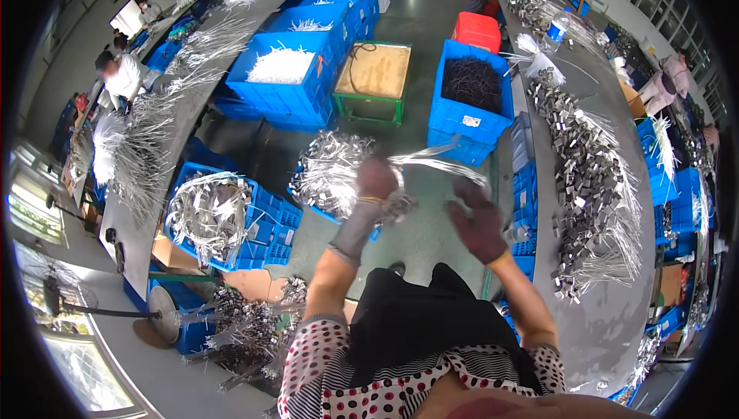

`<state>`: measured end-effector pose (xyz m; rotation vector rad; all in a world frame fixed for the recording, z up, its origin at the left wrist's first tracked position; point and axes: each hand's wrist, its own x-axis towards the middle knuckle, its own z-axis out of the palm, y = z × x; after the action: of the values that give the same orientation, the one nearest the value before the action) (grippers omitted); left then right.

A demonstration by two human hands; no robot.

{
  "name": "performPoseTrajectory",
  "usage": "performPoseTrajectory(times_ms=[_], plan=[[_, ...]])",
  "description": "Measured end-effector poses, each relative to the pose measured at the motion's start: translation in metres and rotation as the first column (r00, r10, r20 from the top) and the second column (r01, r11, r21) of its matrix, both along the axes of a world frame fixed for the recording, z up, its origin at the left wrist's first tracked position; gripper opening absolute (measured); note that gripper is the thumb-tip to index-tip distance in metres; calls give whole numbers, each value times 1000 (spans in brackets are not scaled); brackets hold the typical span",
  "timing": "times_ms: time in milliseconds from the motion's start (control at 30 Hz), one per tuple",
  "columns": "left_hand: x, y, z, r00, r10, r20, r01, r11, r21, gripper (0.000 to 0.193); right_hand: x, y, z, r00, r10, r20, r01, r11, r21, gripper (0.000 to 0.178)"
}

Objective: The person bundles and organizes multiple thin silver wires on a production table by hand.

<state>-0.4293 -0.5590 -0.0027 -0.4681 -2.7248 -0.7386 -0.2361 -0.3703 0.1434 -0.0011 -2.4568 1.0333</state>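
Observation:
Dark reddish work gloves cover both of my hands. My left hand is closed, somewhat blurred, over the near side of a blue basket heaped with shiny silvery strips. From it a thin bundle of silvery-white strips reaches out to the right. The free end of that bundle comes close to my right hand, whose fingers look apart with nothing visible between them. Motion blur hides whether its fingertips touch the strips.
A blue crate of silvery coils stands at left. Ahead are a blue bin of white pieces, a green-framed stool and a blue bin of black strips. Long benches flank me; the right bench carries small metal-ended pieces.

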Motion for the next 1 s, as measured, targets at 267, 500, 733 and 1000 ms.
performPoseTrajectory(times_ms=[267,500,733,1000], plan=[[44,55,-7,954,-238,180,67,758,649,42,-29,-52,-90,988,-84,132,93,993,-67,29],[48,82,-29,886,-380,265,-134,339,931,56,-19,-45,-60,996,91,-12,-90,934,-346,11],[62,88,5,845,-530,74,472,804,362,86,-7,-37,4,949,261,178,74,362,-929,21],[51,96,-3,785,-563,-258,562,475,677,35,-6,-24,-64,964,262,51,-231,915,-331,22]])
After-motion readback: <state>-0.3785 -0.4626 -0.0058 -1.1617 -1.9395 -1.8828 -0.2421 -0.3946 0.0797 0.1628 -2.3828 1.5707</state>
